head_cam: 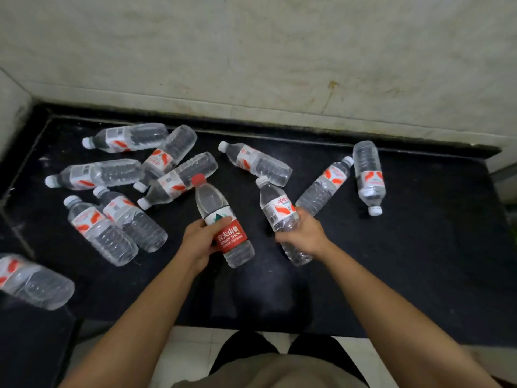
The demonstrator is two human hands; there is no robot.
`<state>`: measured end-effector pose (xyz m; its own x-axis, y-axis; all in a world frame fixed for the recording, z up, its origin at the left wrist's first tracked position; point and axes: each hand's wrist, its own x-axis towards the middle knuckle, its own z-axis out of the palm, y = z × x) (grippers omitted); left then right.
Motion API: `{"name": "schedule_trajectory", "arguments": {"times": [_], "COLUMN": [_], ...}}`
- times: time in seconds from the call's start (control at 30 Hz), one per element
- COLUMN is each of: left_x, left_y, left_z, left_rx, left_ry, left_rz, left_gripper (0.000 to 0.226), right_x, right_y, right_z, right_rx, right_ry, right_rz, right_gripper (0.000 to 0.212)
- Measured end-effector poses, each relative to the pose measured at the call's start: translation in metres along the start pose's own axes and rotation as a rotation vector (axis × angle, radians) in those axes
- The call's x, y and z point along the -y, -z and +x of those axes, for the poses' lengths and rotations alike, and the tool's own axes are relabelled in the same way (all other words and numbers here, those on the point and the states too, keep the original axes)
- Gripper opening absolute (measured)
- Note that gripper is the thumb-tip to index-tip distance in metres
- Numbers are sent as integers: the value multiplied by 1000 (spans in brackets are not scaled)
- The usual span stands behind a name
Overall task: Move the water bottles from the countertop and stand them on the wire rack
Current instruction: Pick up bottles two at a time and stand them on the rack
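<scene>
My left hand (199, 240) curls its fingers (222, 220) round the Nongfu Spring bottle (233, 238) at its label, my right hand (305, 236) round a white-capped bottle (275, 210) mid-body: thin, probably light plastic, so squeeze gently.

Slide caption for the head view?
Left hand grips red-capped bottle, right hand a white-capped bottle, at bottle-strewn black countertop.

Worktop (433, 261) left half crowded with lying bottles (120, 173); bare passage at front right, below two further bottles (369, 175).
</scene>
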<state>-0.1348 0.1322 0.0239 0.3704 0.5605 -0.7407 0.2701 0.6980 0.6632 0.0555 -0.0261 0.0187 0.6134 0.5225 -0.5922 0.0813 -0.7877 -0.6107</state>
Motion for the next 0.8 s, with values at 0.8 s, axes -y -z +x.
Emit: {"name": "schedule_trajectory", "arguments": {"times": [0.8], "left_x": [58], "left_y": [-379], "left_z": [-275], "left_rx": [784], "left_ry": [-542], "left_rz": [181], "left_gripper": [68], "right_x": [-199], "right_y": [265], "right_z": [-284], "right_rx": [-937], "right_ry": [351], "right_rz": [627], "right_gripper": [12]}}
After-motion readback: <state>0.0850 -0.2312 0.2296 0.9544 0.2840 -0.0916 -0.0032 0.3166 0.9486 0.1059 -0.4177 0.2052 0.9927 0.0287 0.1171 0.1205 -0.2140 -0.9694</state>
